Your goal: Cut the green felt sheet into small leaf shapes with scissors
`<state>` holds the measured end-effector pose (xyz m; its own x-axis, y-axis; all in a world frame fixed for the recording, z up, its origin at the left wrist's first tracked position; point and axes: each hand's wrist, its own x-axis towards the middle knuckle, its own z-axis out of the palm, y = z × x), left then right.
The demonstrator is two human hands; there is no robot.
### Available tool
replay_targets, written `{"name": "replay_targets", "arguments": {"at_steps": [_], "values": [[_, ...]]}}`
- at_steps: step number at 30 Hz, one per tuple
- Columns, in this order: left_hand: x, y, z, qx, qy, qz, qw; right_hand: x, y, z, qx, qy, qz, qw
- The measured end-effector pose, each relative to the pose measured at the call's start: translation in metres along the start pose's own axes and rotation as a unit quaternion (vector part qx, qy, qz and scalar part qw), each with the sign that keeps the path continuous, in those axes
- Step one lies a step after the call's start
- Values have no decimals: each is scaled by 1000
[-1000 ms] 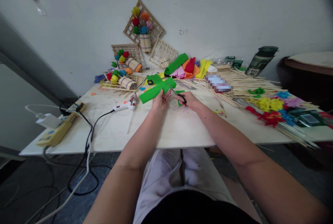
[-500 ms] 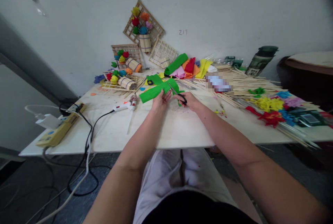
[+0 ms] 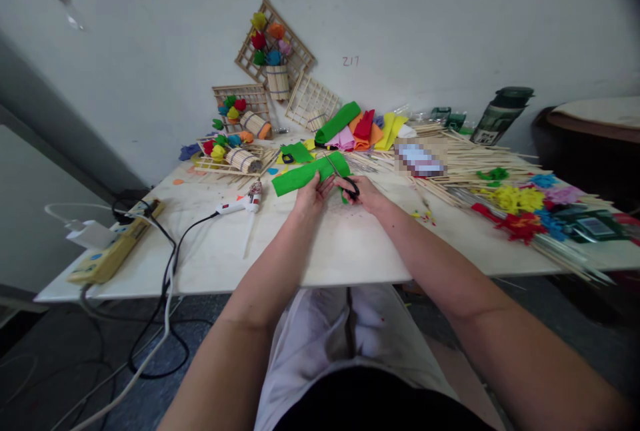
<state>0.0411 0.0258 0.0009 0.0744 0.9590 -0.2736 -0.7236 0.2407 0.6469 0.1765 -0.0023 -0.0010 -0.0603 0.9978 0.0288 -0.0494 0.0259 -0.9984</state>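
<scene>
A long folded strip of green crepe paper point(image 3: 296, 179) is pinched in my left hand point(image 3: 313, 195), its thumb lying on top. My right hand point(image 3: 364, 193) is closed around the black handles of a pair of scissors point(image 3: 353, 187). The scissor blades point up and left across the right part of the green strip; whether they are cutting into it I cannot make out. Just behind the strip lies another green piece point(image 3: 297, 152) with a dark round thing on it. Small scraps are scattered on the tabletop under my hands.
A white glue gun point(image 3: 240, 205) lies left of my hands, near a yellow power strip point(image 3: 115, 244) with loose cables. Stick-work flower baskets point(image 3: 243, 160) stand behind. At right are many thin wooden sticks point(image 3: 475, 161), colourful paper flowers point(image 3: 520, 200) and a dark bottle point(image 3: 503, 116).
The green strip has shifted slightly right, with my left hand following it toward the scissors. My right hand stays nearly in place.
</scene>
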Motion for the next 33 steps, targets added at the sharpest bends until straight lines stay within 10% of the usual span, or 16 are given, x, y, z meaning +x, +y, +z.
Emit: {"name": "replay_targets", "arguments": {"at_steps": [33], "values": [[1,13,-4,-35,44,35,998,-2,-8,4,-8,27,26,999]]}}
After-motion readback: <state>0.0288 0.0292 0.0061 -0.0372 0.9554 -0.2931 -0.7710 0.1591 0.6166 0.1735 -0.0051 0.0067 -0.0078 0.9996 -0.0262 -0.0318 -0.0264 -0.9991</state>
